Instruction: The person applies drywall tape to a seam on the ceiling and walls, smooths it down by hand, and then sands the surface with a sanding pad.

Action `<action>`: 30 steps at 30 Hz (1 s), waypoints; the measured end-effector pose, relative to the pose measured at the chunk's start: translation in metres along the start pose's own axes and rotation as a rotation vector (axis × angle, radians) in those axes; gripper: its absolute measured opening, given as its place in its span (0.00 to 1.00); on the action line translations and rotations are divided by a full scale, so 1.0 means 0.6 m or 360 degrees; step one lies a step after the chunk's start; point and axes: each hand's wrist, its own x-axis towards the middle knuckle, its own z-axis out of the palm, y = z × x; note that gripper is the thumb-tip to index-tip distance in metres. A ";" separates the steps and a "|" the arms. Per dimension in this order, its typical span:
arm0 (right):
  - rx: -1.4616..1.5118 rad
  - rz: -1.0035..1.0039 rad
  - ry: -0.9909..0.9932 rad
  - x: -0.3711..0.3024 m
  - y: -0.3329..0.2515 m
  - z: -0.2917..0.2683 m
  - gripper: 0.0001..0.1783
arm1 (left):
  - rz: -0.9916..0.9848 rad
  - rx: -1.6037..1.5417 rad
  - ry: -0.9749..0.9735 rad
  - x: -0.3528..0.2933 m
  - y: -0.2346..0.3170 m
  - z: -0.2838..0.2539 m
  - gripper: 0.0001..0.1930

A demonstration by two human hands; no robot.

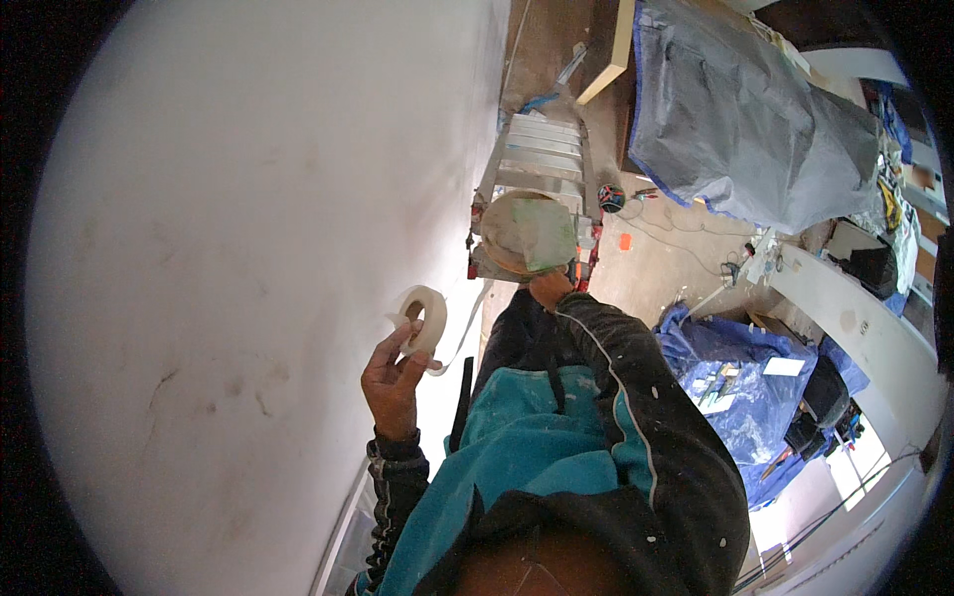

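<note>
Your left hand point(392, 381) pinches a roll of white tape point(434, 318) between thumb and fingers, beside the pale wall point(229, 248). Your right hand point(550, 287) is curled at the near edge of the round container point(497, 233) atop the ladder point(542, 154); you cannot tell whether it grips anything. The roll stands on edge, its long axis near upright in view, its open face turned leftward.

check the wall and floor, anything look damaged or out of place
The wall, in the picture's lower left, shows thin, crack-like lines and dark smudges, odd against its otherwise pale surface; I can't tell whether they're cracks or stains. A small orange patch on the floor also stands out, too small to identify.
</note>
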 end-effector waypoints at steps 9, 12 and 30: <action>-0.0013 -0.0065 -0.0338 0.022 -0.031 -0.064 0.09 | 0.0045 -0.0053 0.0050 0.010 0.015 0.005 0.21; -0.0029 -0.0008 -0.0284 0.008 -0.020 -0.020 0.10 | 0.0065 -0.0064 -0.0071 0.020 0.015 0.010 0.20; 0.0024 -0.0201 -0.0248 0.015 -0.022 -0.055 0.11 | -0.0089 -0.0260 -0.0221 0.059 -0.005 0.040 0.20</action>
